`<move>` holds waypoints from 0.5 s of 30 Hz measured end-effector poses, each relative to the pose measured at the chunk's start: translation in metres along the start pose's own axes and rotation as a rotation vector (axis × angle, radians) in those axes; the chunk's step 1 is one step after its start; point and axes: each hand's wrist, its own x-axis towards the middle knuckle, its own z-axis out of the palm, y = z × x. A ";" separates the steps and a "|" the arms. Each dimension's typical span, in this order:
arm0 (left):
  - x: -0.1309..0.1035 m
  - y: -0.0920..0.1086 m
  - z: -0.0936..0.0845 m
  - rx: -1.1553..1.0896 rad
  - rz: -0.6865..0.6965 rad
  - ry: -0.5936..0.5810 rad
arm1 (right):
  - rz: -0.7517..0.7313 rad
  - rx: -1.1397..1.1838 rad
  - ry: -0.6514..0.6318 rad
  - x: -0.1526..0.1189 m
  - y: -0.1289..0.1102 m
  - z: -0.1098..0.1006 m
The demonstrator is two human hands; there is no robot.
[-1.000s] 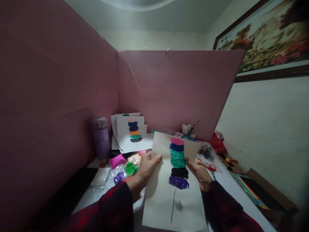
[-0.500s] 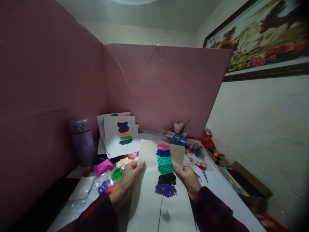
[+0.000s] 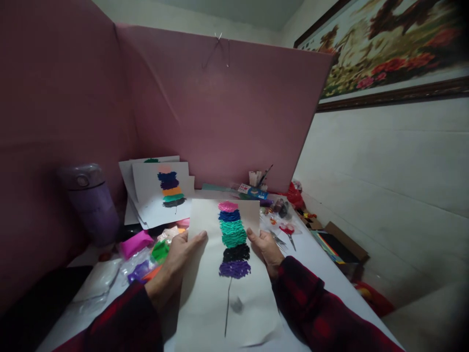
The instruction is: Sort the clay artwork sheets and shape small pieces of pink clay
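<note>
A sheet of white paper is held up in front of me, tilted toward my view. On it is a raised, textured column of bands in pink, blue, turquoise, black and purple, with a thin dark line below and a grey smudge beside the line. My left hand grips the sheet's left edge, thumb on the front. Along the right edge, my right hand pinches the paper with its thumb close to the turquoise band. The fingers of both hands are hidden behind the sheet.
Similar banded sheets lean at the back left, near a purple bottle. Packets of coloured clay lie left of my hands. Red-handled scissors and a blue box are to the right. Pink panels stand behind.
My view has shifted, so the surroundings appear further left and higher. Both hands keep hold of the paper, and more of its lower part now shows.
</note>
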 end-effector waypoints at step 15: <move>-0.005 0.001 0.008 -0.069 -0.023 -0.004 | 0.231 0.147 -0.062 -0.001 0.001 -0.002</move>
